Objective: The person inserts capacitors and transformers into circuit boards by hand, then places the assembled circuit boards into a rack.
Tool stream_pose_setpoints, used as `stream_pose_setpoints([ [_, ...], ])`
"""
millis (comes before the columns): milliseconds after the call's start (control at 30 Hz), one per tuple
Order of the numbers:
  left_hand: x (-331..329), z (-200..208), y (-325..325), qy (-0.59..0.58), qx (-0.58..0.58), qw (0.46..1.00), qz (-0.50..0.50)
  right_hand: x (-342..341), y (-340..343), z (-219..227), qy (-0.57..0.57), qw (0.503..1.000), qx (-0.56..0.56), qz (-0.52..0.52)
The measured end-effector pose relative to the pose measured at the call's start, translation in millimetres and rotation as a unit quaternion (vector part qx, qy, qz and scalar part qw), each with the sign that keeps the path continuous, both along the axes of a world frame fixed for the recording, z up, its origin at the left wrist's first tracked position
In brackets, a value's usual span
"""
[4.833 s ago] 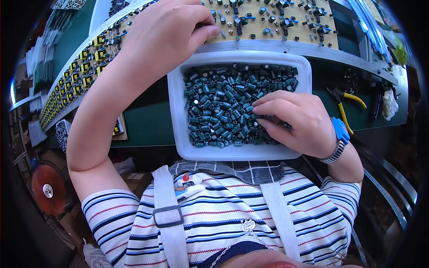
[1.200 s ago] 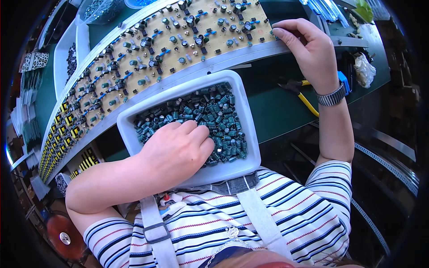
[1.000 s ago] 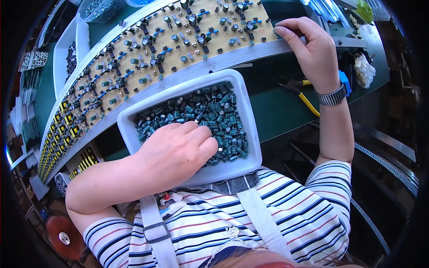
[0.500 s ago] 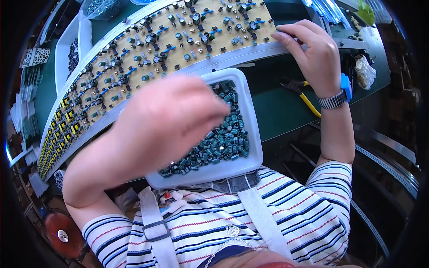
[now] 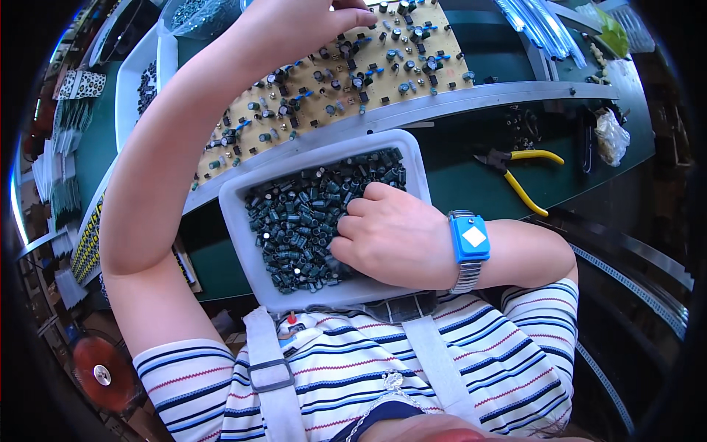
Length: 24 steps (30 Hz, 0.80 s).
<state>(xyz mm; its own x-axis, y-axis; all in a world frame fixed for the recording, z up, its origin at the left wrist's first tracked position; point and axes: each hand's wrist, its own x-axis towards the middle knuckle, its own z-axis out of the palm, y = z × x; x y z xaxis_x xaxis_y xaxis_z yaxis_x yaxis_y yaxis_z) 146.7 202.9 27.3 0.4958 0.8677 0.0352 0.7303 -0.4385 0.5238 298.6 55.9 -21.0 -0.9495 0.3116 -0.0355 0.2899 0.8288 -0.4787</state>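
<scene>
Capacitors (image 5: pixel 309 221), small dark-green cylinders, fill a white tray (image 5: pixel 243 243) that sits on the green desk (image 5: pixel 456 173) just in front of the person's striped shirt. Far left, more white trays (image 5: pixel 136 81) and stacks of yellow-marked boards (image 5: pixel 87 243) line the desk edge. The left hand (image 5: pixel 294 22) reaches up over a tan circuit board (image 5: pixel 353 66) studded with parts, its grip pinched together at the fingertips; what it pinches is too small to tell. At the centre, the right hand (image 5: pixel 390 236) rests in the tray among the capacitors, its grip curled with fingers bent down into the pile, though whether it holds any I cannot tell. A blue wrist strap (image 5: pixel 469 239) circles that wrist. Right of the tray, yellow-handled pliers (image 5: pixel 519 169) lie on the desk, and a crumpled clear bag (image 5: pixel 611 136) sits farther right.
</scene>
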Motion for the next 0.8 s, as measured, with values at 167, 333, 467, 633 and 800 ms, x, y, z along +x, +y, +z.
stream_pose_setpoints([
  [167,-1,-12,7,0.038,0.070,0.997,-0.011,2,-2,-4,0.037,0.999,-0.014,-0.007],
  [333,-7,-34,17,0.074,0.190,0.977,-0.054,2,1,-6,0.049,0.998,-0.026,0.009],
  [467,-5,-38,15,0.063,0.224,0.970,-0.063,8,3,-6,0.090,0.991,-0.095,-0.006],
  [633,-5,-40,9,0.064,0.264,0.962,-0.038,10,5,-12,0.296,0.940,-0.140,-0.099],
  [800,2,-17,-5,0.041,0.220,0.974,-0.043,25,16,5,0.301,0.911,-0.199,-0.200],
])
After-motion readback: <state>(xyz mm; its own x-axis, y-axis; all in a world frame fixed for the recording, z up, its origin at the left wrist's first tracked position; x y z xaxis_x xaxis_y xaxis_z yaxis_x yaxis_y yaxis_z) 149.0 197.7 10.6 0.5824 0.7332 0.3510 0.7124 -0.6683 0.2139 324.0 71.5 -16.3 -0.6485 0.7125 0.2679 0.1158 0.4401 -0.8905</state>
